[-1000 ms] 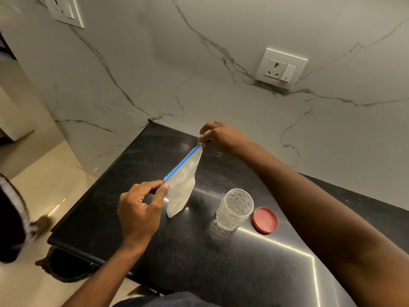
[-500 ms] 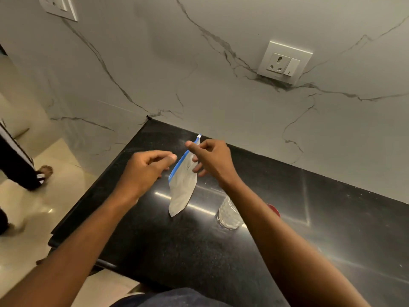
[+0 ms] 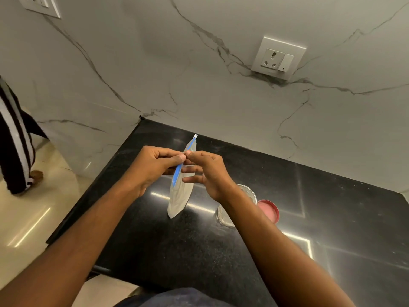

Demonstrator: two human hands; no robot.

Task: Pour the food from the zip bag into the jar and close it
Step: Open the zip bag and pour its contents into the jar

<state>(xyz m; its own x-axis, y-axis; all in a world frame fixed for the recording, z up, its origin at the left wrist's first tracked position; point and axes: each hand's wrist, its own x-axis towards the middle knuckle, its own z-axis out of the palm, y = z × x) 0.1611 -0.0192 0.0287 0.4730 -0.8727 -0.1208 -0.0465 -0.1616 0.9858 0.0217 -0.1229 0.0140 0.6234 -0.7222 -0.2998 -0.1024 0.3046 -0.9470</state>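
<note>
A clear zip bag with a blue zip strip hangs upright above the black counter. My left hand pinches the strip from the left. My right hand pinches it from the right with thumb and forefinger, its other fingers spread. The two pinches meet near the middle of the strip. A clear glass jar stands open on the counter, mostly hidden behind my right wrist. Its red lid lies flat just right of the jar.
The counter ends at a marble wall with a socket above. The counter's left edge drops to a tiled floor, where a person in striped trousers stands at the far left.
My hands have come together at the middle of the zip strip; a second ago they held its two ends far apart. The person on the left has stepped nearer.
</note>
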